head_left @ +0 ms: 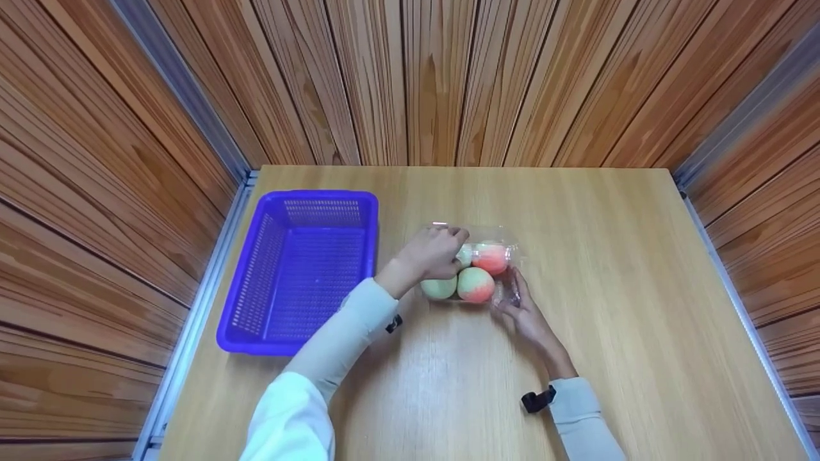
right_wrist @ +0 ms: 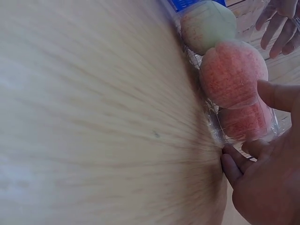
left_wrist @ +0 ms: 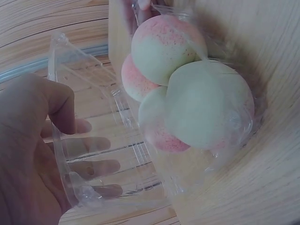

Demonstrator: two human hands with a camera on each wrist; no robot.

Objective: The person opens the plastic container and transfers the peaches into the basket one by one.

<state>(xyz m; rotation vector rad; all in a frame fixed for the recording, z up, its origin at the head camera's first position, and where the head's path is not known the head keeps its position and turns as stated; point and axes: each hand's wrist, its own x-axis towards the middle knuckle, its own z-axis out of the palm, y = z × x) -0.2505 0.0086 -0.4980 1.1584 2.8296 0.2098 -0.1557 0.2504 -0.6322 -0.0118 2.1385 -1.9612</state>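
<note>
The wooden table stood by stripy wood walls. A purple plastic basket with little holes sat near its left edge. Mid-table, round pink-and-green peaches filled a clear, shiny box. The left hand pinched the lid; the right hand held the box's near right corner.

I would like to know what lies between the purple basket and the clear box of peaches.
The head view shows it: bare tabletop lies between basket and peaches, with the person's left wrist above it.
</note>
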